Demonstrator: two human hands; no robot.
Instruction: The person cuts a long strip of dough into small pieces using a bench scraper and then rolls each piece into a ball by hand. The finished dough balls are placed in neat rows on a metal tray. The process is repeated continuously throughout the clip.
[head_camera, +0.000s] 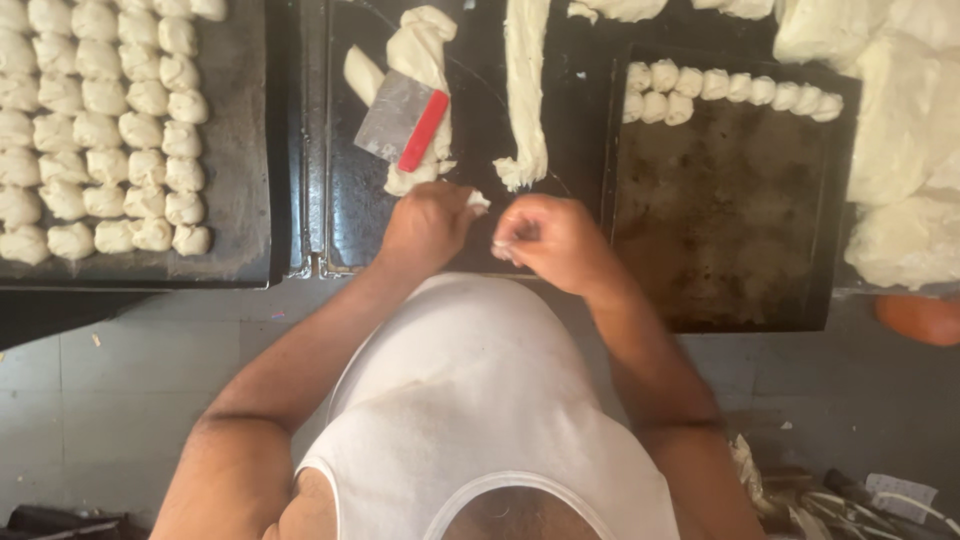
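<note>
Left hand (428, 225) pinches dough bit (479, 200); right hand (553, 240) curled beside it.

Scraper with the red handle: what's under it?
The scraper lies on a twisted dough rope, which shows above and below it on the dark tray. The stretch beneath the blade is hidden.

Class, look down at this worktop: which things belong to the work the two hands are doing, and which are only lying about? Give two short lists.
In use:
left hand and right hand, each pinching a small dough piece
dough rope
right tray with a few dough balls
full left tray

Lying about:
scraper with red handle
orange object
clutter on the floor
</note>
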